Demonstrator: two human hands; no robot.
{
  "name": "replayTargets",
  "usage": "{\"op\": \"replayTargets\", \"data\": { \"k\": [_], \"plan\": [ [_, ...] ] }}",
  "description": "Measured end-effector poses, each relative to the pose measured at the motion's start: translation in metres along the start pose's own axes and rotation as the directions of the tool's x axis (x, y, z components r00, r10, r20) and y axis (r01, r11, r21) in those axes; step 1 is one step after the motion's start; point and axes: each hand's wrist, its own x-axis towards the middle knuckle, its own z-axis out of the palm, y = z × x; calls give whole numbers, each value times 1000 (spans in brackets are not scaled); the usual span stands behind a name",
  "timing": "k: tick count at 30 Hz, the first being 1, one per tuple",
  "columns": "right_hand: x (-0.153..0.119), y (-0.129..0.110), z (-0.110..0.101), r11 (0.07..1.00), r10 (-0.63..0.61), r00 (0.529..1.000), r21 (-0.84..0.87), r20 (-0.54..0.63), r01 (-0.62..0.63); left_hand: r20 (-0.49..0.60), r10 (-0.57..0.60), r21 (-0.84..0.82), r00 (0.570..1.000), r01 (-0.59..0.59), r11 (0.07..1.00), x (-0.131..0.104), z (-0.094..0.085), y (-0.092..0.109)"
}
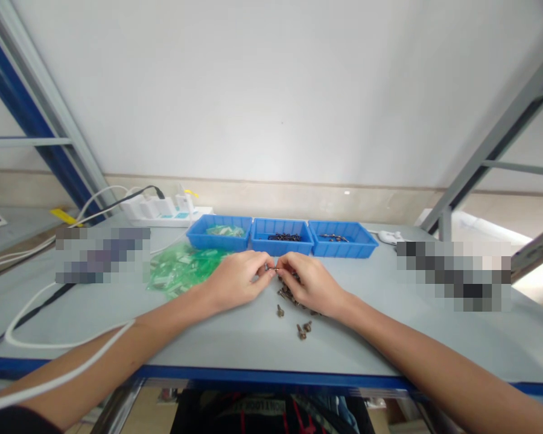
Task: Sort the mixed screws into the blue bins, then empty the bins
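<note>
Over the middle of the table, my left hand point(241, 278) pinches a small metal screw point(268, 267) between thumb and fingers. The fingertips of my right hand point(315, 282) are closed at the other end of this screw, and whatever small part they hold there is too small to make out. Beneath my right hand lies a pile of bronze-coloured screws point(286, 294), partly hidden by the hand. A loose screw point(280, 311) and a small group of screws point(302, 333) lie nearer the front edge.
Behind my hands stand three blue bins: the left bin point(219, 242) holds green-tinted packets, the middle bin point(282, 247) dark small parts, the right bin point(344, 249) a few screws. Green plastic bags point(181, 268) lie left. A power strip point(163, 211) and white cable point(67, 345) are further left.
</note>
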Motion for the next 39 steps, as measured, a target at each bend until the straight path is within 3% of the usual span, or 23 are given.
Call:
{"op": "replayTargets", "data": {
  "k": [7, 20, 29, 39],
  "plan": [
    [-1, -1, 0, 999, -9, 1000, -41, -1, 9, -15, -8, -2, 1000, 8, 1000, 0, 3, 0],
    [0, 0, 0, 992, 66, 994, -109, 86, -56, 121, -33, 12, 992, 31, 999, -1, 7, -2],
    [1, 1, 0, 999, 46, 995, -2, 90, -46, 128, 0, 110, 992, -14, 994, 0, 9, 0],
    [-1, 2, 2, 995, 27, 989, -97, 142, -13, 115, -15, 65, 993, 7, 998, -1, 8, 3]
  ]
}}
